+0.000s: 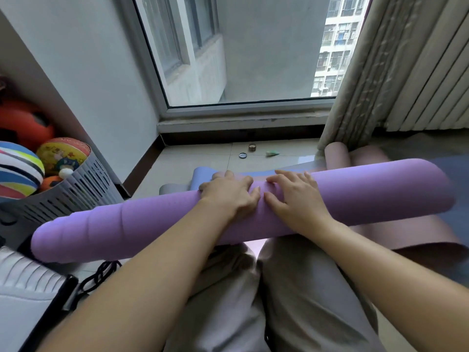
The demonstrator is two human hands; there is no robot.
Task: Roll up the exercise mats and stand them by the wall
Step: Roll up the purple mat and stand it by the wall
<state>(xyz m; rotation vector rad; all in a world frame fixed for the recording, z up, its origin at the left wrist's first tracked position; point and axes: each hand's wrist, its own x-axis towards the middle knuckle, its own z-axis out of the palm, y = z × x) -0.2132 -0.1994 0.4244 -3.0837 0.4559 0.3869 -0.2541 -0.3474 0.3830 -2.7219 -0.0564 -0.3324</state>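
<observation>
A rolled purple mat [368, 194] lies across the person's thighs [291, 288], running from 8 o'clock to 2 o'clock; its right end is blurred and its underside hidden by the legs. The left hand [229, 194] sits on top at the middle, fingers curled over the far side so their tips drop out of sight. The right hand [297, 199] lies just beside it at 3 o'clock, thumbs almost touching, its fingers spread and bent over the roll's crown, gripping it. Behind the roll at 12 o'clock a blue mat [201, 175] and a grey roll [171, 189] show only as ends on the tiled floor [198, 156]; how far each is rolled cannot be told. At 2 o'clock two pink rolls [336, 154] rest against the curtain [355, 85], their lower parts covered. A pink sheet [411, 232] lies flat at 3 o'clock, cut off by the right forearm. A slotted basket [83, 189] of balls sits at 9 o'clock, cropped by the edge. Small objects [252, 147] near the window sill are too small to identify.
</observation>
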